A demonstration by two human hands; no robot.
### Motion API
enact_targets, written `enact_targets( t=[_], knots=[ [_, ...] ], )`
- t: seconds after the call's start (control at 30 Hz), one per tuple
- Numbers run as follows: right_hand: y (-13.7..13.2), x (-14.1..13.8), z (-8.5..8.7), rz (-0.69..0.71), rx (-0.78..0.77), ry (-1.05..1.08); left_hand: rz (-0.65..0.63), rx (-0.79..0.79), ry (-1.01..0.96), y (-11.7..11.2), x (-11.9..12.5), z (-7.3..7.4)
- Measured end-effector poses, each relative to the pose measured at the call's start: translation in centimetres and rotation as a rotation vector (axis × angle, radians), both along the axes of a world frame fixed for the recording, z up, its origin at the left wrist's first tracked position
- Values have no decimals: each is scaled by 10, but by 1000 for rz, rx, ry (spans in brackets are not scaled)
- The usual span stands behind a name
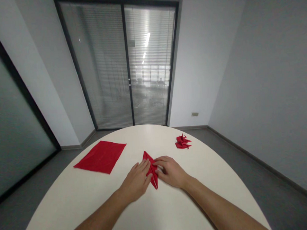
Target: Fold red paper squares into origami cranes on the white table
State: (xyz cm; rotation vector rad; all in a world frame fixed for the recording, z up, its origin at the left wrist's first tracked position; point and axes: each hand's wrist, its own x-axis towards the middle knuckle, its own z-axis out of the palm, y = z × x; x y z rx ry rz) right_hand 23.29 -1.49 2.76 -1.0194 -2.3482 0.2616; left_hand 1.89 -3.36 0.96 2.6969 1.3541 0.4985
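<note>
A piece of red paper [152, 171], folded into a narrow diamond with pointed ends, lies on the white table in front of me. My left hand [137, 180] rests flat on its left side, fingers stretched out and thumb near the lower point. At the right edge, my right hand [171, 170] has its fingers bent, with thumb and fingertips closed on the paper. Part of the fold is hidden under the fingers.
The round white table [149, 216] has a curved far edge. A flat red paper sheet [101, 158] lies at the left. Folded red paper cranes [182, 142] sit bunched together at the right. Beyond stand glass panels with blinds [109, 69] and grey walls.
</note>
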Motion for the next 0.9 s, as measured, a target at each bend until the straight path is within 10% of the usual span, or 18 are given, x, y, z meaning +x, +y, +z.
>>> enact_targets(
  t=[0.9],
  knots=[
    [-1, 1, 4, -165, -102, 30, -65, 60, -123, -3, -2, 7]
  ],
)
